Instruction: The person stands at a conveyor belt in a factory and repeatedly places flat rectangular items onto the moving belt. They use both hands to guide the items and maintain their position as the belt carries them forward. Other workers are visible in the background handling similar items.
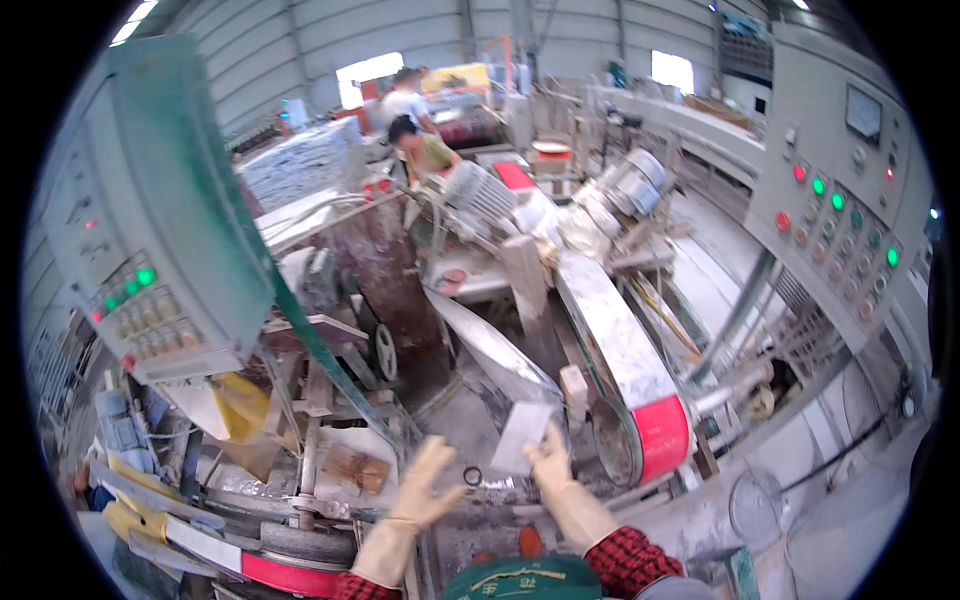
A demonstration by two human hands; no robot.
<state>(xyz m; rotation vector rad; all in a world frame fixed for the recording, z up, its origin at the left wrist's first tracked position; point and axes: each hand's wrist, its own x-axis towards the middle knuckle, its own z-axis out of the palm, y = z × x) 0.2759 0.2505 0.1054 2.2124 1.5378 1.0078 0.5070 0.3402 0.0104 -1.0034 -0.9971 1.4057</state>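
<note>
My left hand (430,487), in a cream glove, is held out with fingers spread and nothing in it. Close by on the right, my right hand (552,468), gloved alike, is at the lower right edge of a flat white slab (522,436). The thumb seems to lie over the slab's near face and the fingers by its right edge. The slab is tilted in front of a curved metal sheet (495,345). A small pale block (574,388) is just beyond my right hand, beside a belt machine with a white and red belt (664,437).
Control cabinets with lit buttons stand at left (150,230) and right (845,180). A second red and white belt (290,577) runs at lower left. Near my left hand are a brown block (355,468) and a dark ring (472,476). Two people (425,150) are farther back, beyond motors (480,192).
</note>
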